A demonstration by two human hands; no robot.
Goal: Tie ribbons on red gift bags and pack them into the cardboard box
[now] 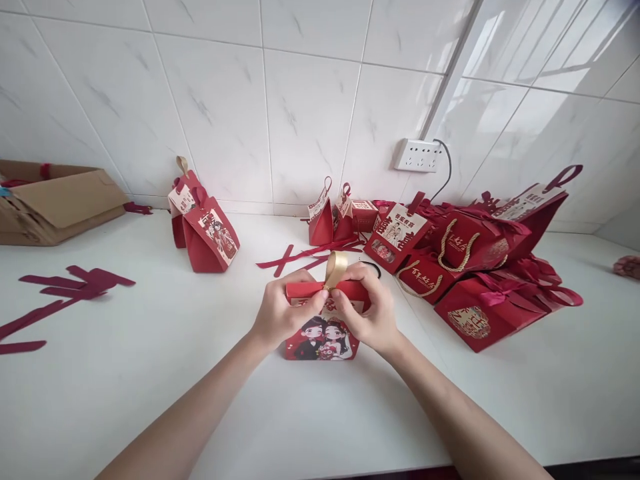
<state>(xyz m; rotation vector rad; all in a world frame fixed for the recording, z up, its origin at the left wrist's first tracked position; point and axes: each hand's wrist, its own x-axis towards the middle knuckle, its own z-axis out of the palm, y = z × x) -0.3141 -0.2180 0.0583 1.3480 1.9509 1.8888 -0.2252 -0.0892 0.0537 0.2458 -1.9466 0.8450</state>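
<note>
The left hand (283,310) and right hand (373,310) are both closed at the top edge of a red card gift box (323,343) printed with a cartoon couple. The thumb tips stand close together, pinching at the base of a gold satin ribbon (338,267), whose loop rises above the fingers. The remaining fingers are curled behind the box top; whether the hidden tips press on its rear panel cannot be told. The box stands upright directly below the fingers on a smooth white tabletop (75,400), its printed face toward the person.

Just beyond the fingers lie loose dark-red fabric ribbon strips (286,257), and past those, small red card boxes with looped tops (321,227). To the left of the fingers and farther off stand two peaked red card boxes (199,245), touching or nearly so. Well left of the fingers are a cluster of flat crimson ribbon pieces (90,285) and an open brown cardboard carton (75,200). To the right of the fingers, red gift boxes with bows and gold cord handles (485,233) are piled together. Beyond that pile, a white plastic socket strip (419,156) is on the tiled wall.
</note>
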